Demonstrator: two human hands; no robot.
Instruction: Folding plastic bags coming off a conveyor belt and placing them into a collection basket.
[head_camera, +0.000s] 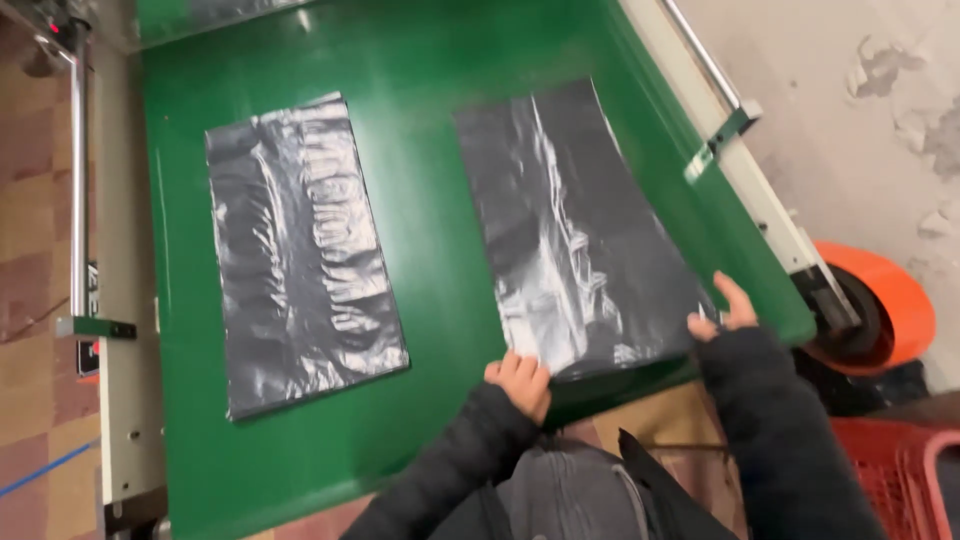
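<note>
- Nearest the camera, two dark padded sleeves reach forward over the near edge of a green belt (430, 200).
- At the lower right, a red plastic crate (900, 470) sits beside the person, and an orange wheel (885, 300) stands just beyond it by the belt's corner.
- Left hand (520, 382) rests on the near left corner of a black plastic bag (575, 230), fingers curled together and pressing down on its edge; whether they pinch it cannot be told.
- Right hand (725, 310) lies at the bag's near right corner, fingers loosely spread and flat, touching the bag's edge rather than closed around it.
- That bag lies flat on the right half of the belt, slightly slanted, glossy and wrinkled, with pale streaks of glare down its middle.
- Farther left, a second black bag (300, 250) lies flat and creased, well apart from both hands.
- Along the left side runs a metal rail (78, 180); a pale frame (750, 170) borders the right.
</note>
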